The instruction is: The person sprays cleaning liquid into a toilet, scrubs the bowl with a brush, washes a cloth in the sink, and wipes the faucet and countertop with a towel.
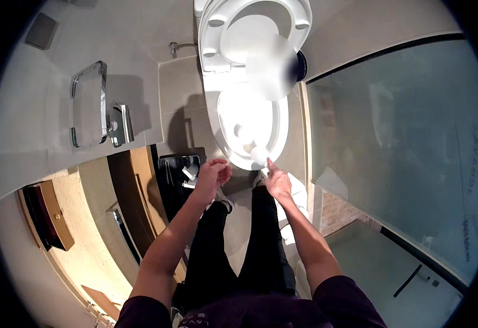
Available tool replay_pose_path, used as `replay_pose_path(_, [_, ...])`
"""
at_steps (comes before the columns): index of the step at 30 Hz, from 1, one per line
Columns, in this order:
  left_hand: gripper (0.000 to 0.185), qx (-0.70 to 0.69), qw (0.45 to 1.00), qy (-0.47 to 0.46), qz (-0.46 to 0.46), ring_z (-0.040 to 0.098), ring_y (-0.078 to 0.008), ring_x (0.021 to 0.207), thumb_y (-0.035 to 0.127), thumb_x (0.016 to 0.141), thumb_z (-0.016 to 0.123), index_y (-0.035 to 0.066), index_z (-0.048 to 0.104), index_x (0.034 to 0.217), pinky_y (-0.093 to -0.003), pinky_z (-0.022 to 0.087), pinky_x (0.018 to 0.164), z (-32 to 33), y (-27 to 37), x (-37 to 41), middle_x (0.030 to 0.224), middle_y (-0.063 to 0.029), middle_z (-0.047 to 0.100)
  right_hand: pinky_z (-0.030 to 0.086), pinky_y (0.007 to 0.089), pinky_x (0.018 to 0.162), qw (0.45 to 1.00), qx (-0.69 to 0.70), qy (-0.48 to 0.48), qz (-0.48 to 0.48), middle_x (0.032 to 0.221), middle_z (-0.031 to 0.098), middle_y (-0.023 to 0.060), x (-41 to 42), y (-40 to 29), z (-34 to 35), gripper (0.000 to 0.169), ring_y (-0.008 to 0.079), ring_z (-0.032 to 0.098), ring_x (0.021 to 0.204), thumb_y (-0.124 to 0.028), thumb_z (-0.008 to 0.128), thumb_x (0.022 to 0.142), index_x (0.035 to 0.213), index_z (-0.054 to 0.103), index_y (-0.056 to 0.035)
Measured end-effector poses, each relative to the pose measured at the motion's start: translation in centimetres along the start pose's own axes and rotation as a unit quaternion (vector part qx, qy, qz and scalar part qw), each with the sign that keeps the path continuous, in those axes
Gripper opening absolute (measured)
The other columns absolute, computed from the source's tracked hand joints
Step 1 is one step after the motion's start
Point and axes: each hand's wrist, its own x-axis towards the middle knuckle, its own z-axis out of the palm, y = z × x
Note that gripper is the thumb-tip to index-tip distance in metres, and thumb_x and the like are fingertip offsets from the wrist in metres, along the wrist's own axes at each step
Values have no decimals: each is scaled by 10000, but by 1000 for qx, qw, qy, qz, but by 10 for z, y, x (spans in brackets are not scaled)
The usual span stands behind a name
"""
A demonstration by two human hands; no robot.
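Note:
In front of me stands a white toilet [283,123] with its seat [207,28] and lid raised. My right hand [279,182] is at the bowl's front rim, gripping a small, pale, rounded thing [259,155]. Glare washes out that thing, so its exact kind cannot be told. To the left of the rim is my left hand [214,177], fingers curled and thumb near the fingertips. Whether anything small is pinched there is unclear. Strong light whitens the bowl's inside, and a blurred patch hides the area between seat and bowl.
A black bin [173,172] with white items on it stands left of my left hand. Chrome wall fittings [122,125] jut out at left, above a counter [95,213] with a wooden box [48,215]. A glass panel [395,135] runs along the right. White material [298,190] lies beside my right foot.

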Motion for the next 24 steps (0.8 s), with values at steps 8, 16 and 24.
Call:
replay_pose_path(8, [171, -17, 999, 32, 8, 686, -200, 822, 74, 950, 564, 53, 597, 1116, -342, 573, 765, 47, -17, 33, 944, -101, 698, 546, 490, 691, 987, -54, -3, -150, 843, 681, 246, 8, 65, 23, 507, 384, 675, 729, -116, 562, 905, 1405, 610, -185])
replay_pose_path(16, [172, -2, 998, 55, 19, 672, -197, 864, 93, 967, 574, 60, 588, 1136, -363, 567, 802, 114, -8, 45, 975, -90, 688, 557, 449, 608, 922, 47, 229, -308, 793, 654, 149, 31, 76, -144, 595, 328, 658, 644, -82, 597, 940, 1499, 504, -262])
replay_pose_path(24, [176, -40, 997, 50, 49, 678, -202, 856, 100, 967, 576, 42, 595, 1132, -350, 568, 785, 159, 0, 56, 964, -101, 689, 547, 394, 805, 851, 114, 299, -416, 1029, 670, 218, 138, 7, -297, 542, 348, 683, 873, -31, 557, 985, 1498, 499, -198])
